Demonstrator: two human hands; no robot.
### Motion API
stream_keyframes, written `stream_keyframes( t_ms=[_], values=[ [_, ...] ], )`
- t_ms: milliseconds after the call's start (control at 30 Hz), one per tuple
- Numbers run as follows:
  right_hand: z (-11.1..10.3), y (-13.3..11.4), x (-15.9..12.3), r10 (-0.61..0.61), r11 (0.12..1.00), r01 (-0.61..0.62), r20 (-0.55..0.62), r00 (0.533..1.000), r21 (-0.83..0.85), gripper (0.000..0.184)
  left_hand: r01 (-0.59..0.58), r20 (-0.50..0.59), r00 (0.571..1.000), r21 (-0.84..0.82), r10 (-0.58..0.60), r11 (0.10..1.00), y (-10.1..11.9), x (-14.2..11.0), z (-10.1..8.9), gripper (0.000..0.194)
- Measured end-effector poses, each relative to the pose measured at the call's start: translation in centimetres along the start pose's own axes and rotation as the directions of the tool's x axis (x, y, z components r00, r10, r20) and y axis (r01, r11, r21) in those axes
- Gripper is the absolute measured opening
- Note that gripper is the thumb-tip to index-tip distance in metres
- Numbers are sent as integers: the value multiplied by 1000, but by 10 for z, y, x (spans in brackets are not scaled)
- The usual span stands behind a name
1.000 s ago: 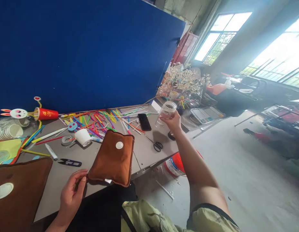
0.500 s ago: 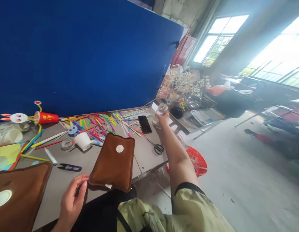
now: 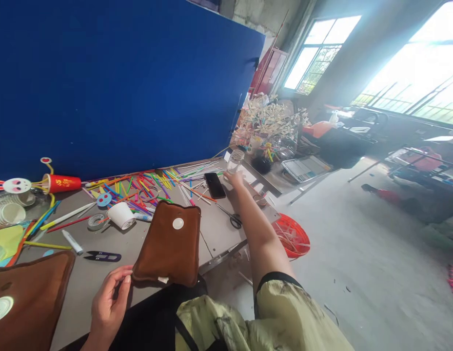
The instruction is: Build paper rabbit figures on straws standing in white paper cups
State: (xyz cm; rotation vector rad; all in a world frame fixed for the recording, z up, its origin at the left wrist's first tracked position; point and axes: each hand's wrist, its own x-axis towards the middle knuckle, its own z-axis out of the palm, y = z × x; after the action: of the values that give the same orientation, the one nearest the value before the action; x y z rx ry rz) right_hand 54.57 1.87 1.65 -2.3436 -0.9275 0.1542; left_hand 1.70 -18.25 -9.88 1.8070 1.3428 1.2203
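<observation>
While the right hand (image 3: 234, 179) is closed around the lower part of a glass jar (image 3: 235, 161), the left hand (image 3: 112, 295) has its thumb and fingers almost together at the near corner of a brown fabric bag (image 3: 169, 243); whether it grips this corner, I cannot tell. The jar is upright, at the far side of the table (image 3: 207, 222). Just left of the right hand lies a black phone (image 3: 215, 185), and nearer than this hand are the scissors (image 3: 229, 216). Beyond the left hand are the thread snips (image 3: 102, 256) and a white paper cup (image 3: 120, 215), tipped on its side.
</observation>
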Motion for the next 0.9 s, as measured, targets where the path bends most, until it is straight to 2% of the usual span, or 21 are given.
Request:
stream_keyframes(
  t_ms=[100, 200, 267, 433, 533, 700, 800, 900],
  values=[
    [10, -3, -42, -67, 987, 73, 46, 997, -146, 76, -30, 11, 999, -2, 30, 1000, -2, 1, 0, 21],
    [19, -10, -76, -145, 952, 190, 191, 971, -240, 78, -48, 11, 999, -15, 48, 999, -4, 2, 1, 20],
    [22, -16, -87, -162, 928, 238, 264, 951, -286, 82, -46, 9, 999, -19, 47, 999, -5, 3, 1, 20],
    [18, -28, -88, -143, 894, 261, 322, 936, -364, 84, -16, 10, 1000, -21, 16, 1000, -5, 4, 1, 23],
    [12, -29, -84, -132, 890, 260, 334, 933, -374, 76, -12, 5, 1000, -8, 12, 1000, -4, 6, 0, 25],
    [5, -21, -81, -125, 891, 248, 319, 940, -381, 64, -57, -2, 998, 19, 57, 998, -3, 9, 2, 25],
    [4, -15, -81, -167, 889, 285, 325, 931, -358, 60, -75, -7, 997, 41, 75, 996, -2, 10, 2, 25],
    [0, -7, -83, -216, 894, 306, 284, 934, -327, 53, -94, -14, 995, 63, 95, 994, -1, 10, 0, 26]
  ],
)
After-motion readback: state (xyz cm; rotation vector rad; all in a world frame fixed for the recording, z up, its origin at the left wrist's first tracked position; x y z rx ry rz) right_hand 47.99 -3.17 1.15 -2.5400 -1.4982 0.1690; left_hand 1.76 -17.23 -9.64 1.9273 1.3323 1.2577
